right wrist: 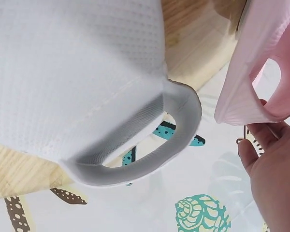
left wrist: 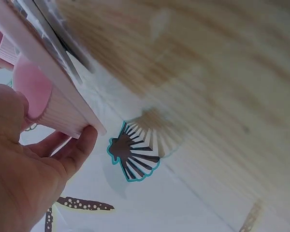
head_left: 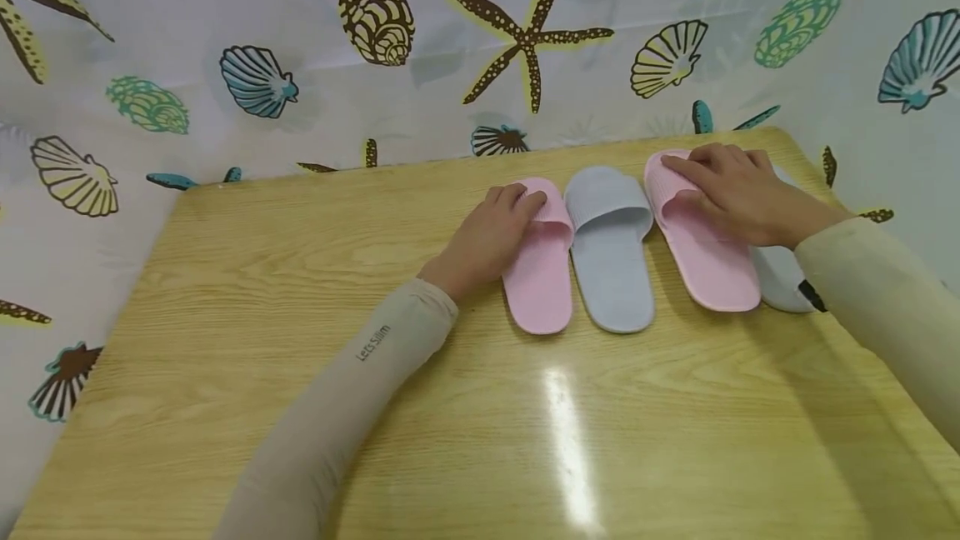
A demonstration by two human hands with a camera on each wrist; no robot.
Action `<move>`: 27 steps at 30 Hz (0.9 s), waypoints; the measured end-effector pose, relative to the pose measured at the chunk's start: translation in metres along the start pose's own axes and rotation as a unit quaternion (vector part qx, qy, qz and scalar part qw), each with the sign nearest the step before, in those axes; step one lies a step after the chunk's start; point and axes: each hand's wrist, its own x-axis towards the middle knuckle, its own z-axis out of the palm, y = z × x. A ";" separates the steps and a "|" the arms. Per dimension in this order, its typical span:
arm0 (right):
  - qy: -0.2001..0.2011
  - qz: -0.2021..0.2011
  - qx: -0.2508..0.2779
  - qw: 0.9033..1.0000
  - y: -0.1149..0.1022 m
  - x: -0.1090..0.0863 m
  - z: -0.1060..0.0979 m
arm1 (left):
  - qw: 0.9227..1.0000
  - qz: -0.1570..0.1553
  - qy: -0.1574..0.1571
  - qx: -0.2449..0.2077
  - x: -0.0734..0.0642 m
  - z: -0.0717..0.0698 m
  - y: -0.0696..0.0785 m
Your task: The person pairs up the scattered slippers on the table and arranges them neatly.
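Two pink and two grey slippers are in a row near the table's back edge. My left hand (head_left: 486, 242) grips the strap end of the leftmost pink slipper (head_left: 542, 290); the left wrist view shows its fingertips at the toe of that slipper (left wrist: 63, 113). Beside it lies a grey slipper (head_left: 615, 280), touched by neither hand. Farther right, my right hand (head_left: 750, 200) holds the other pink slipper (head_left: 712, 267) by its strap, thumb near the strap opening. This slipper partly overlaps the rightmost grey slipper (head_left: 782, 277), half hidden under my right hand and sleeve.
The slippers are on a wood-grain table (head_left: 300, 307) with a shiny light reflection in front. A white cloth (head_left: 315, 15) printed with shells and starfish hangs behind and beside the table. A small black piece (head_left: 812, 296) shows at my right sleeve.
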 end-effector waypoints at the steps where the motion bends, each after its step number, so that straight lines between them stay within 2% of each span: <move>1: 0.002 0.000 0.000 1.000 0.000 0.000 -0.001 | 1.000 -0.005 0.004 -0.002 0.000 -0.001 -0.001; 10: 0.028 -0.012 0.019 0.999 -0.006 0.001 -0.007 | 0.998 -0.048 0.031 -0.013 -0.005 -0.008 -0.016; 27: 0.090 -0.032 0.007 0.995 -0.032 0.012 -0.007 | 0.999 -0.038 0.035 -0.012 -0.027 -0.014 -0.037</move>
